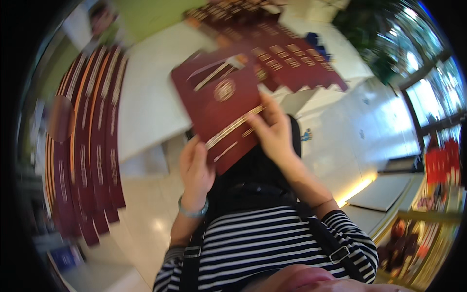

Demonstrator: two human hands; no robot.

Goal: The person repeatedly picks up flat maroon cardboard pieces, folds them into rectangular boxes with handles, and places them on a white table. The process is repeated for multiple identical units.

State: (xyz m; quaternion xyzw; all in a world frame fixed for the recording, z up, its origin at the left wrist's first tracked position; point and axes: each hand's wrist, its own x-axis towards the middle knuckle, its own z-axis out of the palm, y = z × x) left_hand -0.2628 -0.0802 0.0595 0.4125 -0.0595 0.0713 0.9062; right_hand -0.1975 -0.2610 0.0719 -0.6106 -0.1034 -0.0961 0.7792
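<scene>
Both my hands hold a flat maroon carton (214, 117) with gold print and a round gold emblem. It is tilted, above my lap and partly over the white table (160, 82). My left hand (197, 168), below a pale bangle, grips the carton's lower left edge with the thumb on its face. At the right edge my right hand (275, 129) grips it, thumb on the front and most of the other fingers hidden behind. Near the carton's top is a slanted slot-like shape with pale strips, blurred.
Overlapping maroon cartons (92, 146) with notched ends stand on the left. More maroon cartons (292, 58) lie fanned at the table's back right. A plant (374, 44) and windows are far right. Shelves with goods (413, 243) stand at lower right. A blurred person (103, 22) is at far left.
</scene>
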